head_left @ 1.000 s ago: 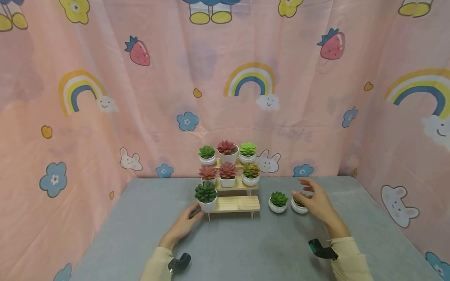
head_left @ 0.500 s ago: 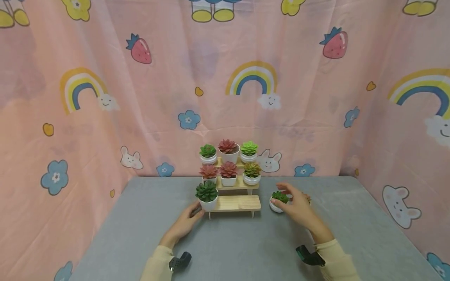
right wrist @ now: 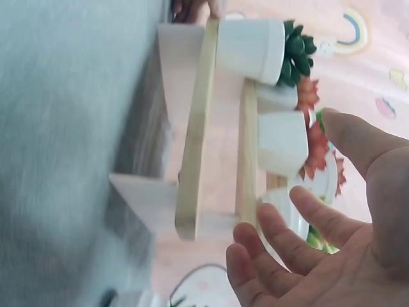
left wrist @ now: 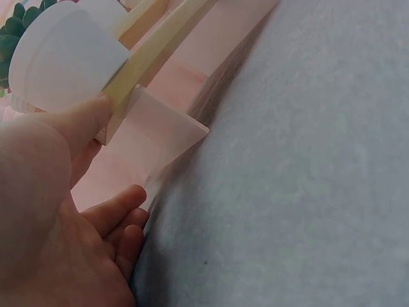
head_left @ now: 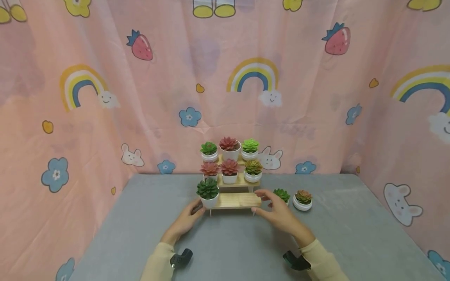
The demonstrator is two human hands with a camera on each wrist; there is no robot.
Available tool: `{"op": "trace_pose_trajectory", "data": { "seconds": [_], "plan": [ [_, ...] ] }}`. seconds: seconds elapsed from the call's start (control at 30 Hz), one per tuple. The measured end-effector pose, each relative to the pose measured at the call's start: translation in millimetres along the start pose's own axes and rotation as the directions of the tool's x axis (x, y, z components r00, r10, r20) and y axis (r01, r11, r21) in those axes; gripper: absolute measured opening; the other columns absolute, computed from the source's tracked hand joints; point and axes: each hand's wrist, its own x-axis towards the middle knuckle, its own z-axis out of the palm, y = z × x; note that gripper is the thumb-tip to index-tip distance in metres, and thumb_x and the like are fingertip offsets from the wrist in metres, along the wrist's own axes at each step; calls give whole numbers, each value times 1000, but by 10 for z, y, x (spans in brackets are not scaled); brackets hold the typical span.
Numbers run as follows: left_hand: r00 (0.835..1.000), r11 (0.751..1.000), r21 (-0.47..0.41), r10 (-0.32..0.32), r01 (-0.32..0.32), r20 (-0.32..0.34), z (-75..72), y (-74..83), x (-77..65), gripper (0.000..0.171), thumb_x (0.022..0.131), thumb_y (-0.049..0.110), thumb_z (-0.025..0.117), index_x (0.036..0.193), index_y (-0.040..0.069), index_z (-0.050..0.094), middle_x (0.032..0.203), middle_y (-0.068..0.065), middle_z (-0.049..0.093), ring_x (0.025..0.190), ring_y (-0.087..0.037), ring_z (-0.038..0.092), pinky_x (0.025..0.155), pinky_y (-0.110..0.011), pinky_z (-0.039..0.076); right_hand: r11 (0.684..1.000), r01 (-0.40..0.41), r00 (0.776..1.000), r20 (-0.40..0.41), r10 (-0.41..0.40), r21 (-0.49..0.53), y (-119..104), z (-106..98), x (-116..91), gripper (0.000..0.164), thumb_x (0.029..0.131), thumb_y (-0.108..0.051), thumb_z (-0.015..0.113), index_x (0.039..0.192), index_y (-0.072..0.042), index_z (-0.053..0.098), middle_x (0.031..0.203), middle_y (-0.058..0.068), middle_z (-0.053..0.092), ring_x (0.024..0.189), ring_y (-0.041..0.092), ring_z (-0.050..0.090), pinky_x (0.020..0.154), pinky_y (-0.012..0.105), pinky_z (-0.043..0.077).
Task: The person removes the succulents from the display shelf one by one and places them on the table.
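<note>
A three-step wooden plant stand (head_left: 239, 200) with pale legs holds small potted succulents. My left hand (head_left: 184, 222) grips the left end of its lowest step; the left wrist view has the thumb tip on the board's edge (left wrist: 150, 64) and a finger behind it. Just above that thumb stands a dark green succulent in a white pot (head_left: 209, 200). At the step's right end is my right hand (head_left: 281, 216), fingers and thumb apart with nothing between them. In the right wrist view a gap shows between its fingertips (right wrist: 246, 233) and the board (right wrist: 187, 204).
Right of the stand, a green succulent (head_left: 282, 194) is partly hidden behind my right hand. Beside it sits an orange-green succulent (head_left: 303, 201) in a white pot. Red and green succulents fill the upper steps. A patterned pink curtain (head_left: 158, 97) hangs behind the grey table (head_left: 351, 234).
My right hand has moved left, from over the orange-green succulent, past the green one, to the stand's right end. The left hand has stayed at the stand's left end. Both loose pots remain on the table.
</note>
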Motion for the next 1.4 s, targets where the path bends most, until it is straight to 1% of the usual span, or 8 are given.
{"op": "trace_pose_trajectory", "data": {
  "seconds": [0.2,0.37,0.57,0.73,0.87,1.0,1.27,1.4],
  "plan": [
    [1000,1000,-13,7,-8,-10,2,-2,34,67,104,39,56,159,11,32,164,-15,35,152,-38,33,122,-58,30,996,47,997,57,-51,71,-75,167,129,52,93,-24,74,136,-2,55,134,24,60,120,39,58,93,58,51],
    [1000,1000,-18,-6,6,-13,12,-7,26,66,104,39,56,159,11,33,164,-15,35,152,-38,32,123,-59,29,986,45,992,111,-63,158,-153,367,233,51,93,-21,74,137,-3,54,135,26,58,122,40,57,97,59,51],
    [1000,1000,2,3,-3,-31,3,-13,10,66,104,37,56,158,8,34,163,-18,36,151,-40,34,122,-59,30,973,23,994,100,-48,231,-301,623,360,53,93,-15,74,140,-2,53,136,26,58,125,41,57,101,58,51],
    [999,1000,5,4,-4,-42,-6,-12,6,66,103,37,58,158,10,34,163,-17,36,151,-39,35,121,-58,32,974,22,999,28,-29,226,-386,808,463,59,89,-17,78,140,-5,54,134,21,62,125,37,59,108,55,48],
    [999,1000,3,10,-10,-39,7,-1,7,66,103,38,58,158,11,34,163,-16,36,150,-39,35,121,-58,32,977,3,1000,-12,0,212,-416,884,521,62,87,-22,80,141,-6,53,135,18,63,126,35,60,109,54,48],
    [999,1000,2,7,-7,-38,17,4,9,66,103,37,58,158,11,34,163,-16,36,150,-39,35,121,-58,33,980,-13,1000,-8,15,199,-459,922,557,63,87,-23,80,141,-4,52,136,19,62,126,35,60,108,52,49],
    [999,1000,1,7,-7,-34,12,-4,3,65,103,39,58,157,11,37,162,-15,38,150,-38,36,121,-58,32,981,-71,997,34,66,183,-521,983,598,67,88,-25,80,143,-4,49,134,19,62,121,32,61,104,51,52],
    [999,1000,4,4,-4,-35,18,-16,0,67,103,39,58,158,9,35,163,-18,36,150,-40,36,120,-58,34,981,-67,997,39,61,184,-540,995,613,67,88,-25,79,143,-2,48,136,20,61,120,33,61,103,53,52]
  ]
}}
